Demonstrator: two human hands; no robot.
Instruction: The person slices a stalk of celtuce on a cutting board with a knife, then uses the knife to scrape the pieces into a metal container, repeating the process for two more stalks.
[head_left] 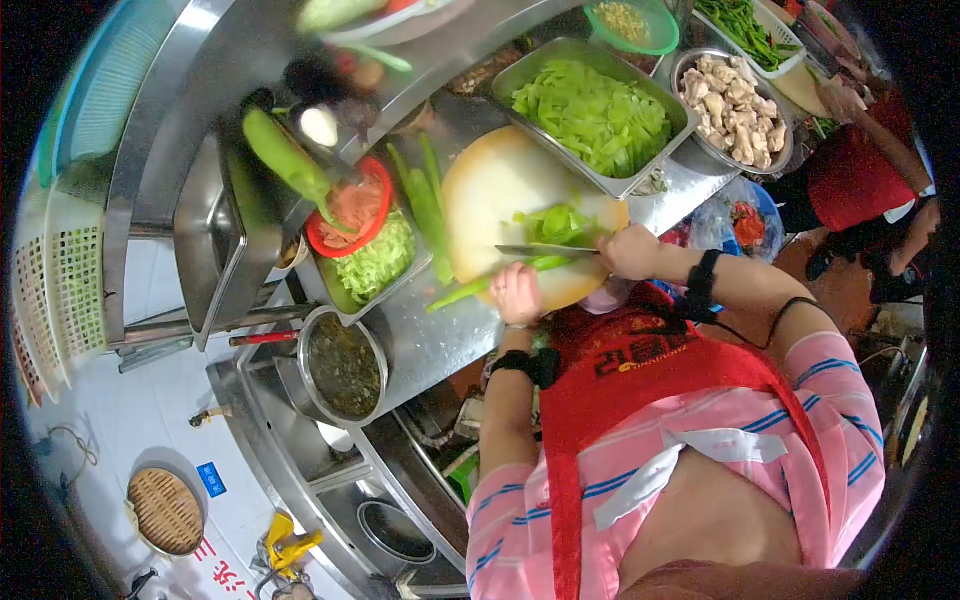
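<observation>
My right hand point(628, 252) grips the handle of a kitchen knife point(548, 250), its blade pointing left over a round cutting board point(480, 195). A long green vegetable stalk point(465, 293) lies at the near edge of the board. My left hand point(516, 294) is closed on this stalk, just below the knife. Beyond the blade sits a small heap of cut green slices point(557, 222). More long green stalks point(425, 205) lie at the left of the board.
Behind the board are a metal tray of green slices point(590, 115) and a bowl of chopped meat pieces point(735, 110). To the left stand a red basket point(318, 240), a tray of pale green shreds point(375, 265) and a metal pot point(345, 362). Another person point(865, 170) works at the right.
</observation>
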